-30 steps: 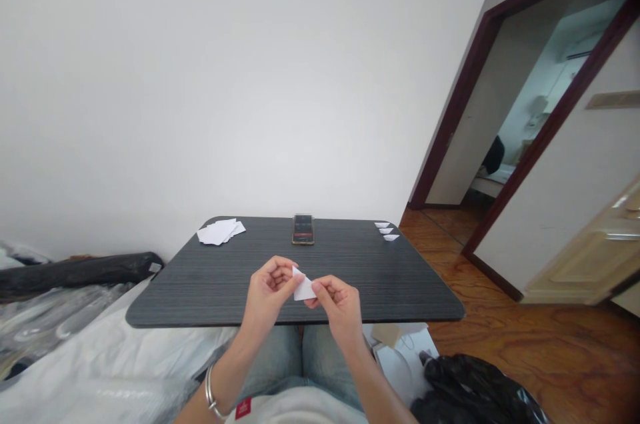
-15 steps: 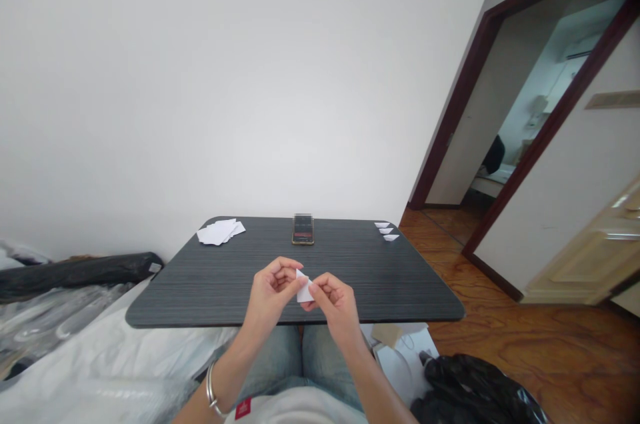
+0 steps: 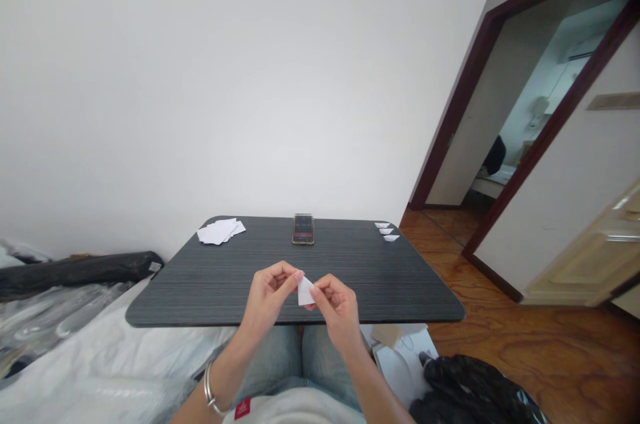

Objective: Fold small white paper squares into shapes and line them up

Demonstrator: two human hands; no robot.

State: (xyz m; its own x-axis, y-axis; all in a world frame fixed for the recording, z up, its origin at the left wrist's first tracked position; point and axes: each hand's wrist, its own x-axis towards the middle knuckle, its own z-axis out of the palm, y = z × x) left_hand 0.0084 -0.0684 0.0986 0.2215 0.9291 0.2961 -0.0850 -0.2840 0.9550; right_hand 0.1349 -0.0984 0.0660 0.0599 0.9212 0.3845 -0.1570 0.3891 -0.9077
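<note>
A small folded piece of white paper point(image 3: 305, 293) is held up over the near part of the dark table, between my two hands. My left hand point(image 3: 273, 291) pinches its upper left corner between thumb and fingertips. On the other side, the thumb and fingers of my right hand point(image 3: 336, 301) grip its right edge. At the table's back left lies a loose pile of white paper sheets point(image 3: 219, 232). Three small folded white papers point(image 3: 386, 231) sit in a row at the back right.
A phone point(image 3: 303, 229) stands at the back middle of the dark table point(image 3: 200, 291), close to the white wall. Plastic-wrapped goods point(image 3: 75, 351) lie to the left. On the wooden floor at the right are a black plastic bag point(image 3: 475, 387) and a white box point(image 3: 403, 361).
My left thumb and fingertips have shifted up to the paper's top corner, so more of its face shows. My right hand keeps its grip and has moved very little.
</note>
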